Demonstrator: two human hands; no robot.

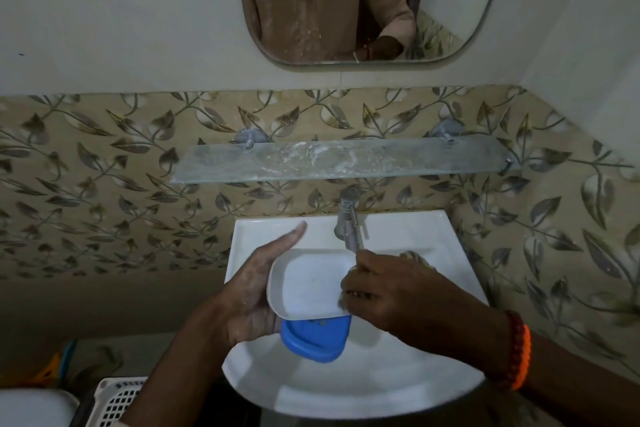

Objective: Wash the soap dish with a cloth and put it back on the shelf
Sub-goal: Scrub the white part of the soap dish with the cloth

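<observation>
The white soap dish tray (pixel 306 282) is held over the white sink (pixel 346 388), below the tap. My left hand (pixel 254 288) grips its left edge, fingers stretched along the far side. My right hand (pixel 391 291) is curled against the tray's right edge; whether it holds a cloth is hidden by the fingers. A blue soap dish part (pixel 313 341) lies in the basin just under the white tray. The glass shelf (pixel 332 159) hangs on the wall above the tap, bare and smeared.
A chrome tap (pixel 348 218) stands at the sink's back edge, close to my right hand. A mirror (pixel 346 0) is above the shelf. A white perforated basket (pixel 119 399) sits on the floor at lower left.
</observation>
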